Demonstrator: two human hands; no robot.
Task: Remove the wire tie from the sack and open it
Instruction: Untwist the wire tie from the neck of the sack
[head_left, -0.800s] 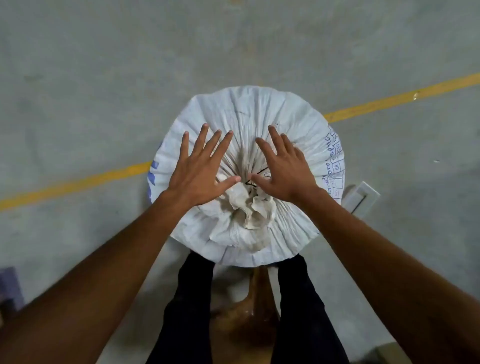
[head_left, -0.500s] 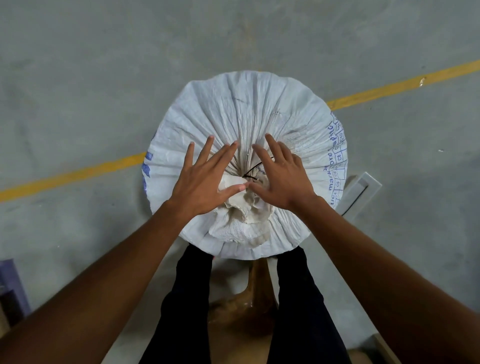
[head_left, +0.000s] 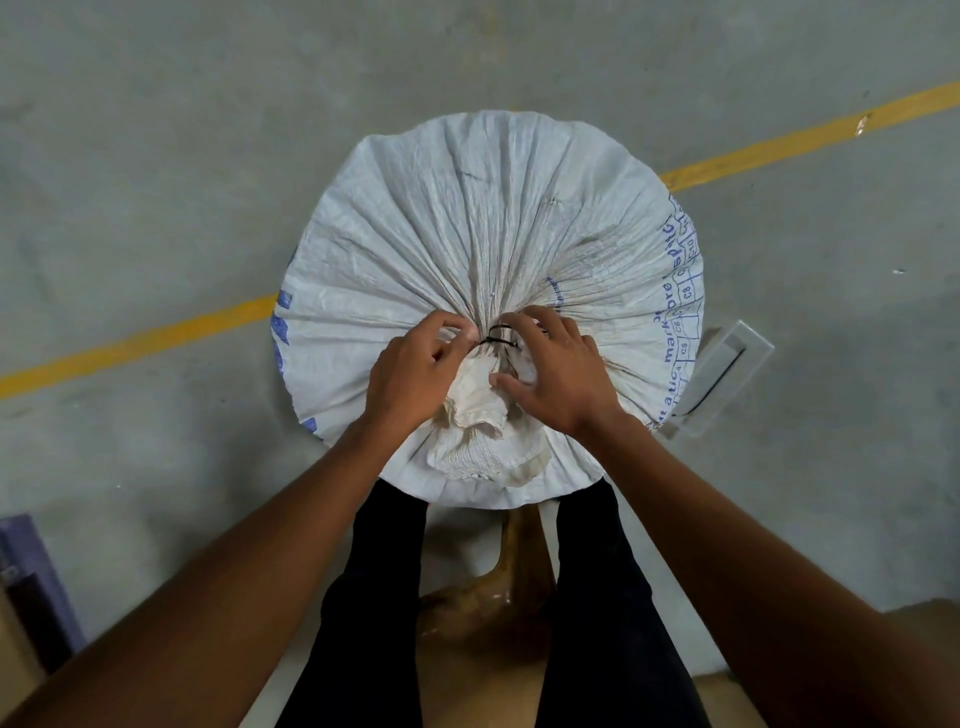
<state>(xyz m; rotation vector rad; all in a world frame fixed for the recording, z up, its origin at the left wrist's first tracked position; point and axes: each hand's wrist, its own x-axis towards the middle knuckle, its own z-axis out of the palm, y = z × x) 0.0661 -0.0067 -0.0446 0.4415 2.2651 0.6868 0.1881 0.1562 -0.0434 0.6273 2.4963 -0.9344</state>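
So the sack (head_left: 488, 249) is standing upright on the concrete floor (head_left: 156, 156), seen straight from above, with its white woven top gathered into pleats that are all running in to a bunched neck near the middle. The wire tie (head_left: 497, 339) is still sitting around that neck, showing as a thin black line between the two hands. The left hand (head_left: 410, 379) is curling in from the left, with its fingertips (head_left: 467, 332) pinching right at the left end of the wire, though I can't tell whether it's gripping the wire itself or just the fabric beside it. The right hand (head_left: 558, 374) is lying over the right side of the neck, fingers bent and pressing down on the cloth, thumb resting against the ruffled flap of sack mouth that's flopping toward the person. Blue printing is running down the right edge of the sack. A yellow line (head_left: 810, 135) is crossing the floor behind it, and a flat grey plate (head_left: 727, 384) is lying just beside the sack on the right. The person's black trouser legs (head_left: 374, 597) are showing below.
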